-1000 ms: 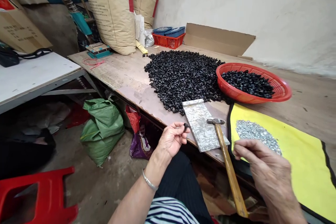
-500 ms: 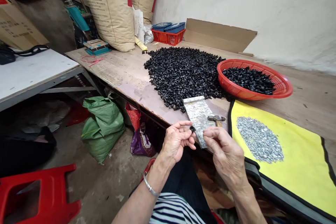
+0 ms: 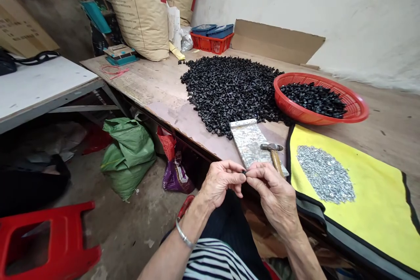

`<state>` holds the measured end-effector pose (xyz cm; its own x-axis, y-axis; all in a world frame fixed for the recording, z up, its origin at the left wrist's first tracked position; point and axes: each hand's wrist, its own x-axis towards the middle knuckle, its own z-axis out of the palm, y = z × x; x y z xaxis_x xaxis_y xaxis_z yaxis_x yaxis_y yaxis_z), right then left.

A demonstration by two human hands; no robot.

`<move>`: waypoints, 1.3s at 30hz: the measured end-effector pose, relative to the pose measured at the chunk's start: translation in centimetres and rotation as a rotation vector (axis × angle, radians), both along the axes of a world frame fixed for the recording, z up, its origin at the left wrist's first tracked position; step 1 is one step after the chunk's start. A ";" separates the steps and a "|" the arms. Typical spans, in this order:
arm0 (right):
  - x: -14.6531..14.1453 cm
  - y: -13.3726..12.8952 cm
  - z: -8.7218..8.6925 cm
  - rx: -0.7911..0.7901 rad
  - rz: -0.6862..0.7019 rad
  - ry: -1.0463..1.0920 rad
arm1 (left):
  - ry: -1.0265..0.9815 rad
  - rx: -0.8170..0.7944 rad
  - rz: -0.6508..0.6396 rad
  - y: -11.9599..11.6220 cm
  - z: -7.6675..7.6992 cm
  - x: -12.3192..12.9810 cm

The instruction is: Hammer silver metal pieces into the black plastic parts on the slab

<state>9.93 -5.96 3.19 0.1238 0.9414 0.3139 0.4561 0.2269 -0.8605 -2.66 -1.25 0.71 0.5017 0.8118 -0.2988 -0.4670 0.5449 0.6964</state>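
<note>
the left hand pinches a small black plastic piece between thumb and forefinger, by the near edge of the table; the right hand meets it from the right with bunched fingertips, but whether they grip it or something tinier, i cannot tell. best to brace the left pinch, make fine adjustments with the right, and avoid knocking the hammer on the silvery plate beyond.
</note>
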 end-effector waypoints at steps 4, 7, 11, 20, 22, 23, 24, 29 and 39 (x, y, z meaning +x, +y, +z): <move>0.0 0.0 -0.1 -0.085 -0.060 0.103 | 0.060 0.032 0.136 -0.6 0.1 0.8; 0.1 -0.1 -0.3 -0.148 -0.109 0.168 | 0.055 0.025 0.143 -0.7 0.5 1.3; 0.6 -0.3 -0.9 -0.288 -0.160 0.300 | 0.046 0.001 0.178 -0.7 0.5 1.7; 0.9 -0.5 -0.9 -0.405 -0.198 0.727 | 0.332 0.072 0.234 -1.1 1.1 1.7; 0.8 -0.4 -1.0 -0.374 -0.207 0.694 | 0.387 0.068 0.263 -1.2 1.4 1.8; 0.7 -0.4 -1.1 -0.357 -0.218 0.664 | 0.398 0.065 0.272 -1.2 1.5 1.8; 0.6 -0.3 -1.3 -0.341 -0.229 0.631 | 0.399 0.064 0.277 -1.3 1.6 1.9; 0.3 0.2 -2.2 -0.256 -0.246 0.520 | 0.355 0.067 0.254 -1.4 1.7 1.7; 0.2 0.7 -1.4 -0.387 -0.278 0.603 | 0.184 0.021 0.244 -1.5 0.8 1.5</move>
<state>10.16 -5.29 1.77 0.4177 0.8794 -0.2284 -0.1215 -0.1951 -0.9732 -1.11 -2.72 1.47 0.2306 0.9087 -0.3480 -0.4472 0.4167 0.7915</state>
